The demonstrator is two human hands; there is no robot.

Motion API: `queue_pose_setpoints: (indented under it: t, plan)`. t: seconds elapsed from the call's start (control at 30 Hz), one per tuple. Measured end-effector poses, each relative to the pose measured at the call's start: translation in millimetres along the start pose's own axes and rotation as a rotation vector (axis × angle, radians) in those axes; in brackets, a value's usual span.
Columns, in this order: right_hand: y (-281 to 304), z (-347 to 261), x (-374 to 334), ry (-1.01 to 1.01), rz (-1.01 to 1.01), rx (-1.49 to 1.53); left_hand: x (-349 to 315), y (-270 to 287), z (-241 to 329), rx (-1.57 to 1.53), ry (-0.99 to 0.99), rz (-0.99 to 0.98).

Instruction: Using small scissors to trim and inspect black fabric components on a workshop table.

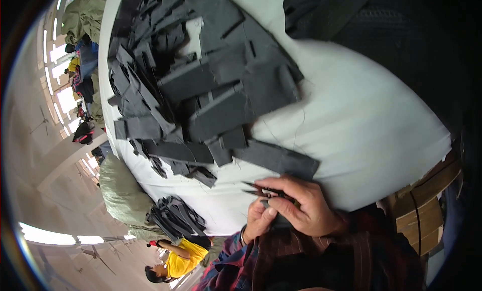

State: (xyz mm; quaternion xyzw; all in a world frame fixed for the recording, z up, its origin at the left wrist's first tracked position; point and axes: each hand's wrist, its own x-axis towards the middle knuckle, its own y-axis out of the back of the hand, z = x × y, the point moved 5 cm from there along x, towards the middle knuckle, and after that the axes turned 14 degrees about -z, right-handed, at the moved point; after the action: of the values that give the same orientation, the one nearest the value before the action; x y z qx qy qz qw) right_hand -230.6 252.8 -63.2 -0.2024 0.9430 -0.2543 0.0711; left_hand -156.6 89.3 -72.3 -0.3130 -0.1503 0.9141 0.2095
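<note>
Garment workshop: white cutting table [361, 125] heaped with dark fabric pieces [201, 90].

Dark plaid shirt w/ red & blue checks, long sleeves, thin bracelet [242, 236] on left wrist

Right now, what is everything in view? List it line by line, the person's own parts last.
Cut fabric pieces: many, dark grey, heaped on the table's far half.
Table: one, white-covered, centre.
Fabric bundle: one, dark grey, table's left near edge.
Sack: one, olive, beside the table.
Cardboard box: one, brown, right.
Another person: one, yellow top, bottom edge.
Snips: one, dark, in the right hand.
Small fabric piece: one, dark, between both hands.
Left hand: pinching the piece.
Right hand: gripping the snips.
</note>
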Motion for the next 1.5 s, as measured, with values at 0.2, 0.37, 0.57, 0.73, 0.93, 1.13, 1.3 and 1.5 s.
queue_pose_setpoints:
  t: [0.2,0.37,0.57,0.73,0.93,1.13,1.3,1.5]
  plan:
    - [-5,-2,-3,-0.037,0.05,0.07,17,-17,15,0.006,-0.009,0.038]
    - [-11,11,1,-0.095,0.01,0.138,22,-18,13,-0.164,-0.115,0.094]
    - [-15,13,-3,-0.006,-0.059,0.065,-2,-10,6,-0.355,-0.272,0.079]
    - [-36,7,-2,0.101,-0.114,-0.388,-35,4,8,-0.394,-0.374,0.128]
    - [-73,5,-5,0.071,-0.243,-0.687,-63,19,14,-0.438,-0.465,0.102]
    - [-110,6,2,0.153,-0.442,-0.868,-78,38,13,-0.566,-0.531,0.026]
    - [-128,13,6,0.189,-0.539,-0.949,-87,46,13,-0.606,-0.601,0.019]
    - [-140,14,12,0.221,-0.399,-0.945,-97,36,12,-0.67,-0.69,-0.021]
